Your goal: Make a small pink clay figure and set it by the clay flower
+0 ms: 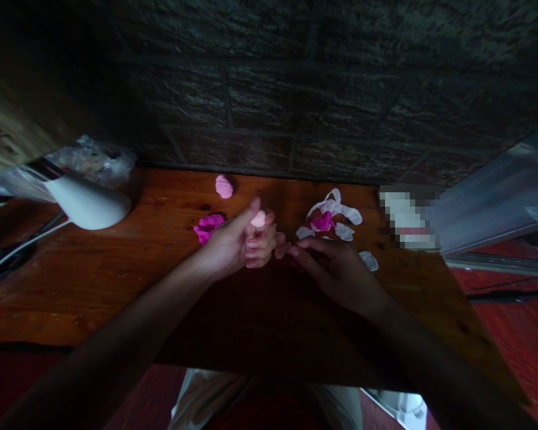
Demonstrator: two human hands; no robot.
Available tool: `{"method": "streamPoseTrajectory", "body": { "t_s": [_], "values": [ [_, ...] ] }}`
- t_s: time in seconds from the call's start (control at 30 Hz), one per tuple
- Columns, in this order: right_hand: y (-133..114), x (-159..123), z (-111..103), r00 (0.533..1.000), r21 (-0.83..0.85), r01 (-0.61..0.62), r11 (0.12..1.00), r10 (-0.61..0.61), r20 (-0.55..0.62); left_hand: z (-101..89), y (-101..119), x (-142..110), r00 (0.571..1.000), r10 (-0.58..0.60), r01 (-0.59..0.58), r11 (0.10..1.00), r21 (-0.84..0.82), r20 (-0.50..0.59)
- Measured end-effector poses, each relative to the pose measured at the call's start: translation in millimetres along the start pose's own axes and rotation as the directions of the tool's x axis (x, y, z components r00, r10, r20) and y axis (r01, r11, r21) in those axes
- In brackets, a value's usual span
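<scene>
My left hand (240, 242) is curled closed above the table, with a small pale pink lump (259, 219), clay-like, held between thumb and forefinger. Close to its fingertips, my right hand (341, 269) pinches thumb and forefinger together; anything between them is too small and dim to make out. A magenta crumpled lump (208, 227) lies just left of my left hand, and a pink lump (224, 186) farther back. Beyond my right hand lie thin whitish pieces (347, 213) around a magenta piece (321, 221). One more whitish flat piece (368, 261) rests beside my right wrist.
The wooden table (161, 286) meets a dark brick-patterned wall (260, 101). At left are a white rounded device (89, 203) with a cable, a clear plastic bag (94, 160) and a cardboard box (13, 131). A blurred-out white box (407, 221) stands at right.
</scene>
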State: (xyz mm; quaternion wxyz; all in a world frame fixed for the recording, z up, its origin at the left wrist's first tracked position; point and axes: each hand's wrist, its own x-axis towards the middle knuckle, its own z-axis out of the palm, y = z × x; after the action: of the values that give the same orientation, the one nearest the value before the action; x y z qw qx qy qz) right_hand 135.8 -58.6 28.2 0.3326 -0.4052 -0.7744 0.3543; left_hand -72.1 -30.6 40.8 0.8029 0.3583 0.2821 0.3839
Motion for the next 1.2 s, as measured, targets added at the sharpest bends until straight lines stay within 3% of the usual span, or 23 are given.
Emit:
{"method": "streamPoseTrajectory", "body": {
  "t_s": [0.23,0.43,0.63,0.8,0.97,1.2],
  "values": [
    [1,-1,-1,1.000,-0.038,0.000,0.999,0.000,-0.005,2.4,-3,-1,0.994,0.103,-0.103,0.994,0.032,0.029],
    [1,-1,-1,1.000,-0.084,0.021,0.996,-0.020,0.010,2.3,1,2,0.981,0.154,-0.152,0.988,0.028,-0.118],
    [5,1,0,0.997,-0.119,0.052,0.991,-0.058,-0.044,1.5,-2,3,0.961,0.187,-0.135,0.961,0.242,-0.206],
    [9,10,10,0.989,-0.168,0.005,0.986,-0.029,-0.143,-1.3,-6,1,0.943,0.275,-0.140,0.839,0.526,-0.187],
    [14,24,23,0.990,-0.257,-0.135,0.957,0.118,-0.080,-3.0,-1,1,0.909,0.367,-0.239,0.847,0.474,-0.198],
    [22,21,24,0.997,-0.246,-0.057,0.968,0.045,-0.055,-3.1,3,1,0.921,0.360,-0.279,0.874,0.398,-0.145]
  ]
}}
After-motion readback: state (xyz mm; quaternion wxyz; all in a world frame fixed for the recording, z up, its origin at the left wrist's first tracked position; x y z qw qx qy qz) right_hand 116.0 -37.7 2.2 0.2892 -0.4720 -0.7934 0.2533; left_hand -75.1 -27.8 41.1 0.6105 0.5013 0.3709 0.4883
